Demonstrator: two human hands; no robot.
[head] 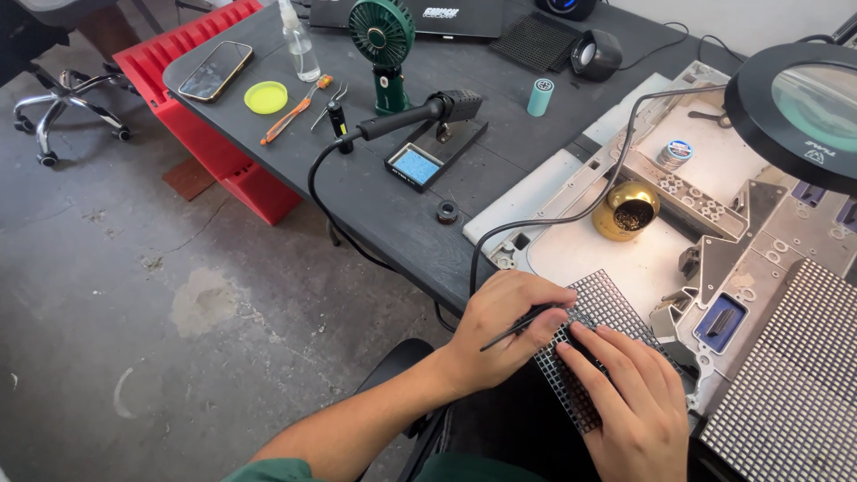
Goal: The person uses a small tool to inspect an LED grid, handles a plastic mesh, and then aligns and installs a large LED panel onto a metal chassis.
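Now my left hand (504,335) grips tweezers (520,325) over the grid panel (596,344); at its 3 o'clock, my right hand (629,397) lies open, flat on the panel.

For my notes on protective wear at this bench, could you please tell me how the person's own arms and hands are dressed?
Both hands are bare: no gloves, rings or watch show on the left hand or the right hand. The left forearm is uncovered up to a dark green sleeve at the bottom edge of the picture. The right arm is cut off at the wrist, so its sleeve cannot be seen.

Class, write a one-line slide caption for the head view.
Left hand holds thin tweezers over a black grid panel; right hand steadies it.
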